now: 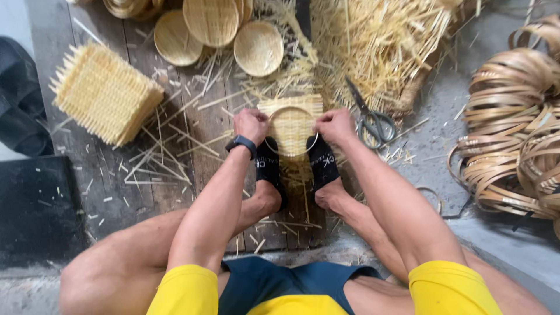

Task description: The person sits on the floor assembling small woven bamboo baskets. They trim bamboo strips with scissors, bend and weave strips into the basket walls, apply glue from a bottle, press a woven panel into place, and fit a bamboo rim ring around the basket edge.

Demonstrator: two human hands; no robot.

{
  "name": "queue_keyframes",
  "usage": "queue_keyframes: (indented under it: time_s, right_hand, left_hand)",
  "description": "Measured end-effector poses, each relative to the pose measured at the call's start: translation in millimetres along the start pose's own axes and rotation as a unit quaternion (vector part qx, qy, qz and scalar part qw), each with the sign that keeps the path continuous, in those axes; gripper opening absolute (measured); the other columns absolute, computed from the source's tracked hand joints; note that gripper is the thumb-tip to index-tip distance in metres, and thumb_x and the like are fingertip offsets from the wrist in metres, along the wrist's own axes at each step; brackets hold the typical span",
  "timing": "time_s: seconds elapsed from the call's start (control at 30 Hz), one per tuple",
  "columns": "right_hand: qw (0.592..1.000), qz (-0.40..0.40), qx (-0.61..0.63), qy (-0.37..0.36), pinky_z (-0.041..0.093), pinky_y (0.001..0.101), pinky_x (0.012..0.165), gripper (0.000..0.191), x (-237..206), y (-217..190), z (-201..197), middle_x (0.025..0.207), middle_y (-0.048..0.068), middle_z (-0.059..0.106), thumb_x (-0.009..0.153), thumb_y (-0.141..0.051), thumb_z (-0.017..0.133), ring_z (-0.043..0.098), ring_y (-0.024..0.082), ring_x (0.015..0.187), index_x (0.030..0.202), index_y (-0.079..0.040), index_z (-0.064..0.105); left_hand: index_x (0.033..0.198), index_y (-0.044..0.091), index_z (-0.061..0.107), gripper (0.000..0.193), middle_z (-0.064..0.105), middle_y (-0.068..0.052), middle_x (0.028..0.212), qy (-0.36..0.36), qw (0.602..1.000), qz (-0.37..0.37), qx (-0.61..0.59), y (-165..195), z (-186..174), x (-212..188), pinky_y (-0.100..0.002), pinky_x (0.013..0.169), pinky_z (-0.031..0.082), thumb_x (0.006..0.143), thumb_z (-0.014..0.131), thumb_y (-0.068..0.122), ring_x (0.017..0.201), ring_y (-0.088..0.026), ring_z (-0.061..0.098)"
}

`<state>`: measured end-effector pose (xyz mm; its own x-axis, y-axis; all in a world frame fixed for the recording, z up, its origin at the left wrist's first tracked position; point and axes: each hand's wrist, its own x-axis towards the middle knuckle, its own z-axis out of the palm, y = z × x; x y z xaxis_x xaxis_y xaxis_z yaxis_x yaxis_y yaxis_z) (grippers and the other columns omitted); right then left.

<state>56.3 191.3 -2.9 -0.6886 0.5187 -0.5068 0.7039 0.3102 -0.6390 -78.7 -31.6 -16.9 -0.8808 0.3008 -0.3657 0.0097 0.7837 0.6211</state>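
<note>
A square woven bamboo mat (291,125) lies on the wooden boards, pressed into a metal ring (315,143) whose round rim shows over it. My left hand (251,124) grips the mat's left edge at the ring. The mat's right edge is clasped by my right hand (335,125). A dark watch sits on my left wrist. Both my feet in black socks (322,166) rest against the near side of the ring.
Grey-handled scissors (373,121) lie just right of my right hand. A stack of square woven mats (105,93) sits at left, round woven dishes (256,48) and loose straw at top, and coils of bamboo strip (513,134) at right.
</note>
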Motion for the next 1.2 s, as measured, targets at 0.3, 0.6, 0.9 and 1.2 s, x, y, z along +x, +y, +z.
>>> queue_keyframes:
  time_s: [0.3,0.6,0.9,1.2]
  right_hand:
    - [0.998,-0.041,-0.014,0.041,0.057,0.0298,0.073,0.017,-6,-2,3,0.081,0.008,0.078,0.073,-0.020,0.086,0.073,0.016,0.072,0.088,-0.011,0.083]
    - [0.993,-0.080,0.003,0.084,0.056,0.0312,0.071,0.013,-9,-1,11,0.082,0.006,0.078,0.081,-0.021,0.084,0.073,0.017,0.071,0.091,-0.012,0.082]
    - [0.993,-0.071,0.000,0.097,0.055,0.0325,0.069,0.010,-18,-8,12,0.079,0.006,0.077,0.080,-0.020,0.085,0.070,0.017,0.069,0.084,-0.012,0.082]
    - [0.910,0.274,0.310,-0.032,0.039,0.0297,0.038,0.041,-106,-24,98,0.064,0.008,0.065,0.096,-0.039,0.068,0.056,0.016,0.045,0.079,-0.003,0.065]
  left_hand:
    - [0.084,0.010,0.082,0.012,0.078,-0.011,0.085,-0.023,0.999,-0.011,-0.023,6,-9,0,-0.034,0.077,0.060,0.073,0.085,0.012,0.077,-0.022,0.075]
    - [0.081,0.008,0.082,0.013,0.078,-0.009,0.078,0.008,0.997,-0.007,-0.073,-2,-4,-7,-0.032,0.071,0.059,0.069,0.088,0.010,0.072,-0.019,0.074]
    - [0.086,0.007,0.081,0.017,0.078,-0.008,0.079,-0.035,0.993,-0.050,-0.096,5,-16,-11,-0.030,0.069,0.061,0.071,0.089,0.008,0.069,-0.015,0.074]
    - [0.108,0.011,0.080,0.025,0.075,-0.010,0.112,-0.011,0.952,0.304,0.031,34,1,8,-0.040,0.095,0.051,0.087,0.082,0.024,0.107,-0.029,0.064]
